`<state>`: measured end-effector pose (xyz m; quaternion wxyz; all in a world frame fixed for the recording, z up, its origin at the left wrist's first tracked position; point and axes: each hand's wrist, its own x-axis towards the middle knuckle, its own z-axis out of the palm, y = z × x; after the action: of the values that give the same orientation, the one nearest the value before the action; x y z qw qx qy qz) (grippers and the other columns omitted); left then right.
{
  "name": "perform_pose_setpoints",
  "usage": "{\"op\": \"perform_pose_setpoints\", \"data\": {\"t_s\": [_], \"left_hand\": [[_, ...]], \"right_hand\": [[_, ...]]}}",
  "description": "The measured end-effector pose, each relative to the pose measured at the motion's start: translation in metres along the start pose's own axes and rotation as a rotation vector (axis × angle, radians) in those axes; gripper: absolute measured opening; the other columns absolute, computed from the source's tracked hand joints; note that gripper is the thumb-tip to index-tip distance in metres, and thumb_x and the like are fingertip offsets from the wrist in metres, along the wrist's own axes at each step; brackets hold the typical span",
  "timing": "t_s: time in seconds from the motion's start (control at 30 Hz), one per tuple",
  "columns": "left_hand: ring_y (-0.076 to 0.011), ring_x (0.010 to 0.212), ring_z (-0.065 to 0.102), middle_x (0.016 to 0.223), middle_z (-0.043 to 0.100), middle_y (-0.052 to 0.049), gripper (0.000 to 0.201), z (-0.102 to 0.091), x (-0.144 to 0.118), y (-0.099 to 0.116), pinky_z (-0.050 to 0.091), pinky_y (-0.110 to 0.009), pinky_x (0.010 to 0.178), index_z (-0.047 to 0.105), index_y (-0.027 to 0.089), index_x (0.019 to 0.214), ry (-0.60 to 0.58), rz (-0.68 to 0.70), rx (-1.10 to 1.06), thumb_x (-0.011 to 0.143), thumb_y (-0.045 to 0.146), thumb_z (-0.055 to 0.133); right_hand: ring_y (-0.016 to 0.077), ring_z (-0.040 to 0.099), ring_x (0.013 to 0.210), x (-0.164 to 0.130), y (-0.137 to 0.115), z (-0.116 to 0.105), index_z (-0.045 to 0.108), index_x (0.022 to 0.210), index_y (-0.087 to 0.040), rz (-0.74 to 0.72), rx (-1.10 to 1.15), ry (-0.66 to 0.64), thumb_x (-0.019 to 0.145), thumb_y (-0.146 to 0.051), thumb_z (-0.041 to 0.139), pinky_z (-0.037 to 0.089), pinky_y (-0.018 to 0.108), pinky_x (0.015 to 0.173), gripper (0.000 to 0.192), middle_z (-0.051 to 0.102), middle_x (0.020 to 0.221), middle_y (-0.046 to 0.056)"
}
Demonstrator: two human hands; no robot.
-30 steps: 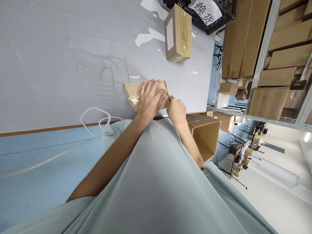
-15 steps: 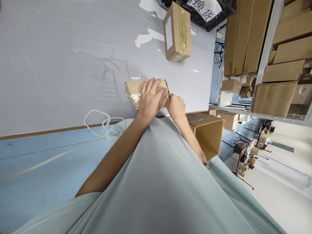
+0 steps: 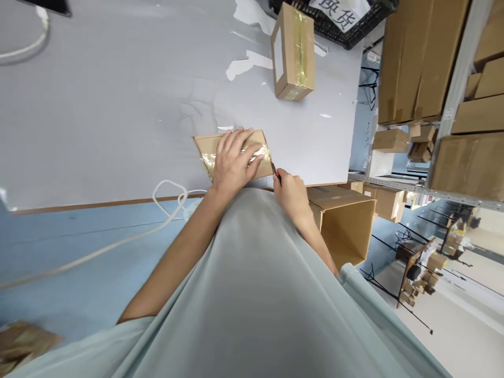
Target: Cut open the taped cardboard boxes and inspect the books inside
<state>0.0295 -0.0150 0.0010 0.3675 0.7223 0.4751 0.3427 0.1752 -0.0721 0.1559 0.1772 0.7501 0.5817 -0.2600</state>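
Observation:
My left hand [image 3: 233, 157] lies spread on top of a small cardboard box [image 3: 208, 143], pressing it against the table near its front edge. Shiny, clear yellowish tape runs across the box and over its left end. In my closed right hand [image 3: 292, 194] is a utility knife [image 3: 279, 175] with a red and black handle, mostly hidden by the fingers. Its thin dark tip points at the right end of the box, close to the tape there. Whether the blade touches the cardboard I cannot tell.
A taped carton [image 3: 292, 58] stands farther back, beside torn white paper [image 3: 248, 64] and a black crate [image 3: 346, 38] with a paper sign. Below the grey table's [image 3: 118, 121] edge, an open carton [image 3: 346, 226] stands by my right arm. A white cable [image 3: 118, 244] loops at left.
My right hand has drawn back a little from the box's right end, bringing the knife into sight. The left hand stays on the box, its thumb spread lower. The view has shifted slightly.

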Motion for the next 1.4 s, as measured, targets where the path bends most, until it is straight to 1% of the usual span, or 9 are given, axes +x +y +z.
{"op": "perform_pose_setpoints", "data": {"t_s": [0.1,0.17,0.27,0.4,0.6,0.8,1.13,1.3,1.4], "left_hand": [[-0.042,0.174,0.044,0.178,0.059,-0.01,0.044,-0.006,-0.01,-0.005,0.026,-0.072,0.145,0.075,0.033,0.147,0.001,0.011,0.069,0.114,0.058,0.06],[-0.0422,0.174,0.044,0.178,0.059,-0.011,0.046,-0.011,-0.018,-0.009,0.026,-0.073,0.144,0.074,0.034,0.149,0.011,0.003,0.119,0.114,0.061,0.06],[-0.0424,0.175,0.043,0.179,0.058,-0.012,0.054,-0.026,-0.033,-0.02,0.027,-0.073,0.144,0.073,0.033,0.153,0.062,-0.04,0.175,0.115,0.068,0.055],[-0.0377,0.177,0.04,0.182,0.054,-0.009,0.066,-0.058,-0.061,-0.036,0.031,-0.069,0.145,0.07,0.031,0.155,0.141,-0.119,0.231,0.117,0.077,0.042],[-0.0371,0.169,0.052,0.178,0.058,-0.01,0.064,-0.094,-0.109,-0.042,0.038,-0.063,0.143,0.068,0.035,0.162,0.31,-0.238,0.205,0.117,0.075,0.046],[-0.0317,0.165,0.058,0.172,0.065,-0.01,0.066,-0.085,-0.12,-0.027,0.043,-0.055,0.143,0.068,0.034,0.166,0.465,-0.328,0.097,0.12,0.071,0.039],[-0.0297,0.154,0.067,0.164,0.073,-0.009,0.061,-0.027,-0.07,-0.066,0.048,-0.053,0.138,0.073,0.021,0.159,0.192,-0.532,-0.276,0.106,0.04,0.05],[-0.0304,0.142,0.074,0.165,0.071,-0.012,0.067,-0.03,-0.07,-0.071,0.059,-0.049,0.127,0.067,0.022,0.166,0.148,-0.479,-0.371,0.1,0.036,0.061],[-0.0329,0.147,0.07,0.171,0.064,-0.013,0.073,-0.034,-0.068,-0.072,0.06,-0.05,0.125,0.067,0.025,0.165,0.111,-0.39,-0.324,0.093,0.034,0.072]], "right_hand": [[0.0313,0.087,0.109,0.004,0.033,0.01,0.072,0.145,-0.024,-0.052,0.23,0.168,0.125,-0.036,0.047,0.062,0.039,0.099,0.034,0.089,0.125,0.014],[0.0268,0.087,0.096,0.035,0.056,0.026,0.075,0.133,-0.023,-0.054,0.426,0.229,0.125,-0.041,0.045,0.064,0.037,0.095,0.035,0.089,0.123,0.013],[0.0168,0.082,0.074,0.105,0.073,0.062,0.072,0.114,-0.02,-0.016,0.709,0.108,0.124,-0.037,0.047,0.065,0.029,0.076,0.032,0.087,0.123,0.013],[0.0162,0.082,0.088,0.172,0.059,0.109,0.068,0.108,-0.02,-0.026,0.917,-0.025,0.12,-0.04,0.055,0.064,0.024,0.07,0.027,0.085,0.119,0.011],[0.0152,0.061,0.073,0.181,0.018,0.139,0.058,0.088,-0.026,-0.193,1.044,-0.104,0.114,-0.062,0.06,0.068,0.028,0.077,0.045,0.057,0.077,-0.005],[0.0173,0.065,0.076,0.142,0.035,0.116,0.058,0.09,-0.026,-0.211,0.904,-0.004,0.116,-0.064,0.055,0.066,0.028,0.077,0.046,0.06,0.079,-0.004],[0.0263,0.077,0.092,0.096,0.09,0.078,0.075,0.117,-0.021,-0.072,0.435,0.229,0.12,-0.045,0.043,0.061,0.035,0.091,0.04,0.084,0.102,0.011],[0.0283,0.08,0.112,0.084,0.084,0.051,0.075,0.144,-0.016,-0.088,0.284,0.373,0.119,-0.041,0.044,0.06,0.039,0.104,0.048,0.082,0.138,0.021],[0.0285,0.079,0.124,0.075,0.057,0.029,0.074,0.153,-0.017,-0.221,0.121,0.312,0.121,-0.038,0.046,0.059,0.037,0.108,0.048,0.08,0.144,0.019]]}}
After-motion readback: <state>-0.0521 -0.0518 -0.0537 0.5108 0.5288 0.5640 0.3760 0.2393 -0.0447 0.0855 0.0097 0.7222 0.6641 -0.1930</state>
